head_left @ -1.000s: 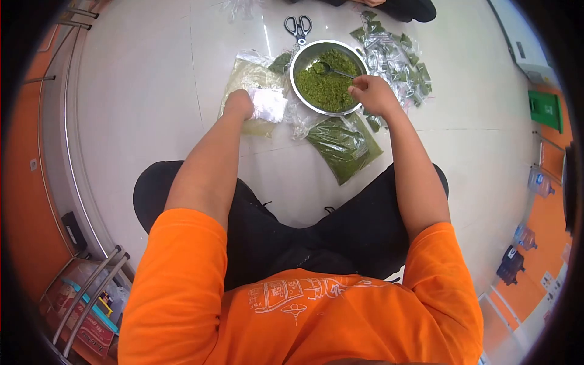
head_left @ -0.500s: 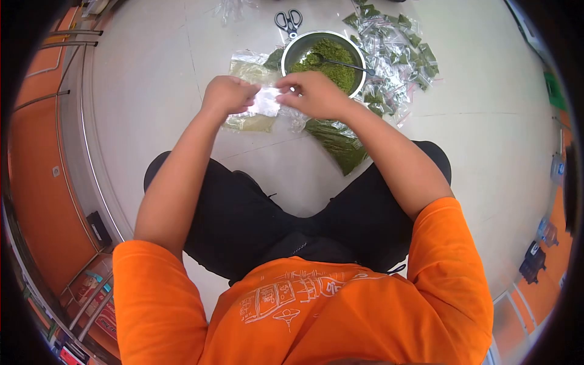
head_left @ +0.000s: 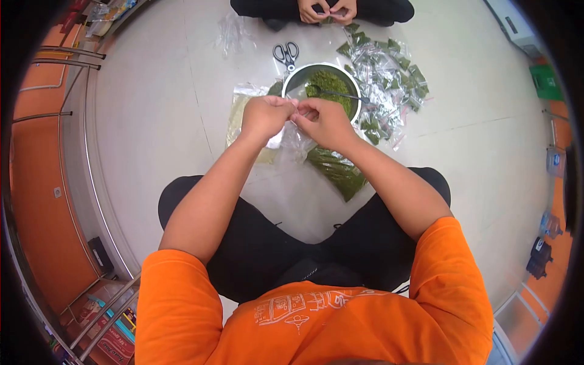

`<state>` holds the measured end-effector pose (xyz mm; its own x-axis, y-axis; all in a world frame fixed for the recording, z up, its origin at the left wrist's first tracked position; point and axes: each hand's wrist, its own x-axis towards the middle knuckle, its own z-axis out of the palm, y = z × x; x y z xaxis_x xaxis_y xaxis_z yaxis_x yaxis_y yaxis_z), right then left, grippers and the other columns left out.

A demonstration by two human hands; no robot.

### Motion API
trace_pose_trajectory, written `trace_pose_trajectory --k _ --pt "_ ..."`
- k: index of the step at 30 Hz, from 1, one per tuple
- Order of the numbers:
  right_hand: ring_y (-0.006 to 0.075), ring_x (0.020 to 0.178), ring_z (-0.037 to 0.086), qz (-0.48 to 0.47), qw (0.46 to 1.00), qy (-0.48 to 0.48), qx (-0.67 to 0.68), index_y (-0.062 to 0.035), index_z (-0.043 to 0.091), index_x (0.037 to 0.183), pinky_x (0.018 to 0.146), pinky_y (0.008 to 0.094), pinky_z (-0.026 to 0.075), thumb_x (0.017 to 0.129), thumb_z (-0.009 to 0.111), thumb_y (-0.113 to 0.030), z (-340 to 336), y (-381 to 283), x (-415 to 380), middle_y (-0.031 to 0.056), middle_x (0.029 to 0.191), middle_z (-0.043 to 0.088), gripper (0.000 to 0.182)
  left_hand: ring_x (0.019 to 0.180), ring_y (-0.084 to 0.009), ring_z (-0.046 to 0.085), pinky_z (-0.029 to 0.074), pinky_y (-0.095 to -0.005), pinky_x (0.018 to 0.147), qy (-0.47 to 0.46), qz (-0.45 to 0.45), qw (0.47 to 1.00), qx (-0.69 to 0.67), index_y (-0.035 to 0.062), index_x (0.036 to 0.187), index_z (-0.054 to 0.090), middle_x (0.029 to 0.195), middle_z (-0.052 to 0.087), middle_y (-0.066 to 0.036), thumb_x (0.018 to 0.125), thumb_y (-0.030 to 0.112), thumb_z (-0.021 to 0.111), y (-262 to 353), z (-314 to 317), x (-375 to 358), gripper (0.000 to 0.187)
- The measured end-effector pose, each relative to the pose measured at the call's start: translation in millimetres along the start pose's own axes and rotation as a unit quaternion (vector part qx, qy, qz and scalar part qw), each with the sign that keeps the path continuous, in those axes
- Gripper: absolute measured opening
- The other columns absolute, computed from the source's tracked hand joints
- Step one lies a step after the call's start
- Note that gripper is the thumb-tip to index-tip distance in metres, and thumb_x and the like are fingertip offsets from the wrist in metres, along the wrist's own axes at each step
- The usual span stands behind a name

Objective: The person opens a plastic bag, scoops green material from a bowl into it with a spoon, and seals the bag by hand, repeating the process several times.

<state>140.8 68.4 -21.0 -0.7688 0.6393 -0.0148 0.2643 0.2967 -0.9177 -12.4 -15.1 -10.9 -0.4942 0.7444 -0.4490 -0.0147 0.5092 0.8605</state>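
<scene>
My left hand [head_left: 266, 118] and my right hand [head_left: 326, 123] meet fingertip to fingertip, both pinching a thin clear plastic bag [head_left: 296, 145]; its outline is partly hidden by my fingers. Just beyond them stands a metal bowl [head_left: 358, 112] of chopped green leaf [head_left: 328, 82], with a dark spoon [head_left: 344, 95] resting in it. Beneath my left hand lies a pale, flat pack of plastic bags [head_left: 239, 121]. A larger bag of green leaf [head_left: 338, 173] rests on the floor below my right wrist.
Black-handled scissors [head_left: 286, 56] lie beyond the bowl. Right of it spreads a pile of small filled clear bags [head_left: 389, 76]. Loose clear plastic [head_left: 233, 35] sits at the far left. Opposite me, another person's hands [head_left: 327, 10] are held together above dark trousers.
My hands have come together at the fingertips and shifted right, away from the pale pack. The view has tilted up, bringing the other person's hands into sight.
</scene>
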Motion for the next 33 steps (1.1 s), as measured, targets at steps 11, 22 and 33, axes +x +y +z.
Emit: trace_pose_trajectory --k 11,22,33 --pt "0.0104 0.064 0.061 0.047 0.988 -0.11 0.103 -0.0025 0.074 0.086 0.062 0.0275 0.048 0.086 0.069 -0.024 -9 9 14 0.0069 0.072 0.071 0.023 0.077 -0.0139 0.069 0.053 -0.0286 0.071 -0.094 0.085 0.978 0.168 0.0016 0.095 0.075 0.087 0.075 -0.01 0.088 0.022 0.071 12 -23 -1 0.022" --pt "0.0102 0.055 0.051 0.027 0.99 -0.122 -0.058 0.0009 0.07 0.078 0.054 0.0266 0.042 0.086 0.068 -0.015 -34 13 19 0.0026 0.065 0.061 0.018 0.08 -0.0346 0.068 0.053 -0.0427 0.074 -0.127 0.235 0.915 0.304 0.0062 0.081 0.074 0.081 0.07 -0.018 0.086 0.02 0.058 -2 5 8 0.021" --pt "0.0267 0.059 0.061 -0.113 0.966 0.028 -0.232 0.0001 0.071 0.079 0.057 0.0361 0.048 0.08 0.073 -0.02 -14 0 19 0.0156 0.07 0.066 0.02 0.073 -0.0373 0.066 0.052 -0.0473 0.065 -0.169 0.337 0.815 0.44 0.0053 0.069 0.069 0.077 0.068 -0.02 0.087 0.023 0.051 -2 0 33 0.031"
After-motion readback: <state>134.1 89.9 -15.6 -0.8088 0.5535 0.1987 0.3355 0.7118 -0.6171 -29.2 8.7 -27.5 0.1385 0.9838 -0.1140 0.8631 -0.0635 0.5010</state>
